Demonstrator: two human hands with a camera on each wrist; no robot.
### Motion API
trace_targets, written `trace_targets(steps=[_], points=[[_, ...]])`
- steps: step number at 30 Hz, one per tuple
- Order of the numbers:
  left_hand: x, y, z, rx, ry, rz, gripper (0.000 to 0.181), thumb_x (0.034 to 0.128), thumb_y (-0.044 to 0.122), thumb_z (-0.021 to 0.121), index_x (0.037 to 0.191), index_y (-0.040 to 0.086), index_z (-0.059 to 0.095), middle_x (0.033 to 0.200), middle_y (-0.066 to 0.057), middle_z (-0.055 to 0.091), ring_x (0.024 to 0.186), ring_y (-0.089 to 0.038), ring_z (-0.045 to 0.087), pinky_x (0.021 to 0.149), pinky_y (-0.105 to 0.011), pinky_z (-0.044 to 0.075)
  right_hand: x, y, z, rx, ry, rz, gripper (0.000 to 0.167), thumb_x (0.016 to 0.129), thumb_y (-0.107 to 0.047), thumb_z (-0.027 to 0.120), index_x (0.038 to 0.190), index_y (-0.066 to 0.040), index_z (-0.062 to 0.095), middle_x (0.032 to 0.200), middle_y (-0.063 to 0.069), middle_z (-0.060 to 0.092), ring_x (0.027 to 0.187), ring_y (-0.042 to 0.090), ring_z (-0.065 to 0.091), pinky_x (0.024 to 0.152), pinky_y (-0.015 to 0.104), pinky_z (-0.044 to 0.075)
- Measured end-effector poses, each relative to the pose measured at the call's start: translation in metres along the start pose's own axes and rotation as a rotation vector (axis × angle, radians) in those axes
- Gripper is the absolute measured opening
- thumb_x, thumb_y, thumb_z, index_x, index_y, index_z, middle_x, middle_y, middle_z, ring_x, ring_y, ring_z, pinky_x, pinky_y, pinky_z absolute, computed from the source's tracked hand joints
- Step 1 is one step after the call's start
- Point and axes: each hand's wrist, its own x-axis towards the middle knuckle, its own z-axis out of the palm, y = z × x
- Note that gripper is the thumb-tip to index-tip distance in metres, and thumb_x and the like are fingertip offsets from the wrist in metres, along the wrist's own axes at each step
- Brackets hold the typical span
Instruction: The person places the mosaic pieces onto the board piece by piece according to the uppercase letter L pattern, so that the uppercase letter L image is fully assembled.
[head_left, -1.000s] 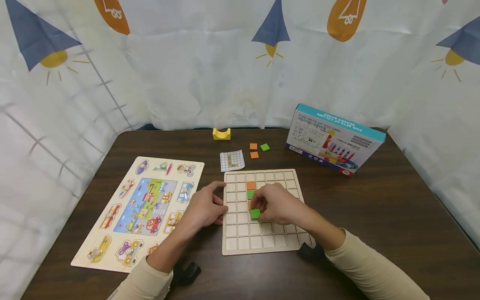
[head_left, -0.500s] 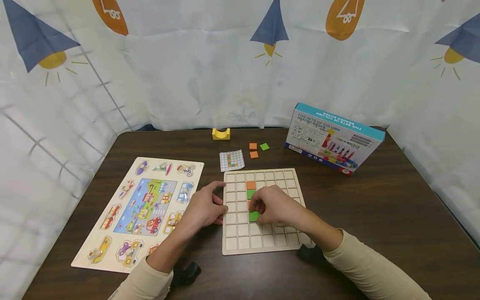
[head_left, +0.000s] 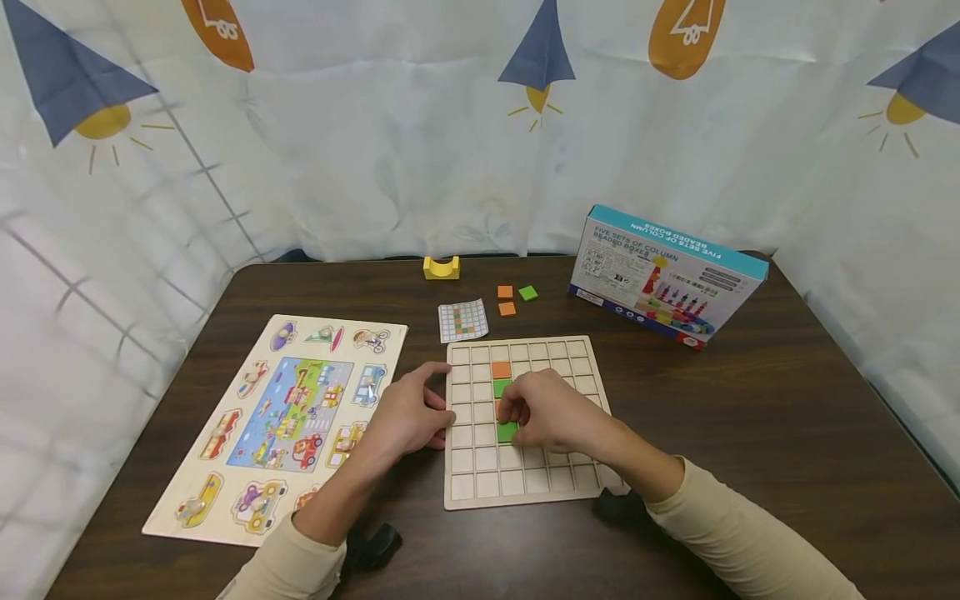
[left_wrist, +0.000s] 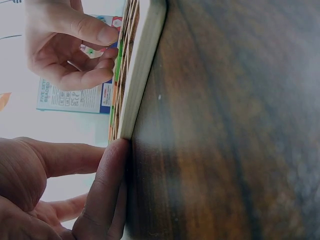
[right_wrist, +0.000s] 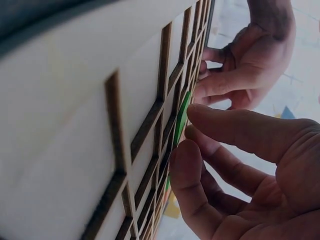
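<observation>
Left side of frame: a picture puzzle board (head_left: 206,465) is lying flat. Just right of it, the left hand (head_left: 408,414) is touching the grid board's left edge, fingers extended, not wrapping round it. Upper centre: a yellow block (head_left: 441,268) is standing behind a printed card (head_left: 462,322). Centre: the grid board (head_left: 487,483) is holding a green tile (head_left: 507,432) in its third column (full seating: cannot tell), below other orange and green tiles. Three loose tiles (head_left: 507,309) are lying beyond. The right hand (head_left: 555,411) is pinching the green tile. Upper right: a box (head_left: 667,277) is standing.
</observation>
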Motion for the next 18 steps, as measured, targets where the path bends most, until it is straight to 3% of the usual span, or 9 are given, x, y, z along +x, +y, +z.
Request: trace_targets(steps=[18], points=[[-0.0009, 0.0015, -0.0007, 0.004, 0.0, 0.002, 0.069, 0.0855, 0.0, 0.076, 0.149, 0.013, 0.053, 0.093, -0.013, 0.067, 0.055, -0.018, 0.068, 0.051, -0.031, 0.063, -0.0023, 0.0019, -0.0038, -0.023, 0.028, -0.029, 0.017, 0.078, -0.002, 0.086, 0.087, -0.012, 0.076, 0.077, -0.005, 0.066, 0.075, 0.012, 0.06, 0.068, 0.026, 0.054]])
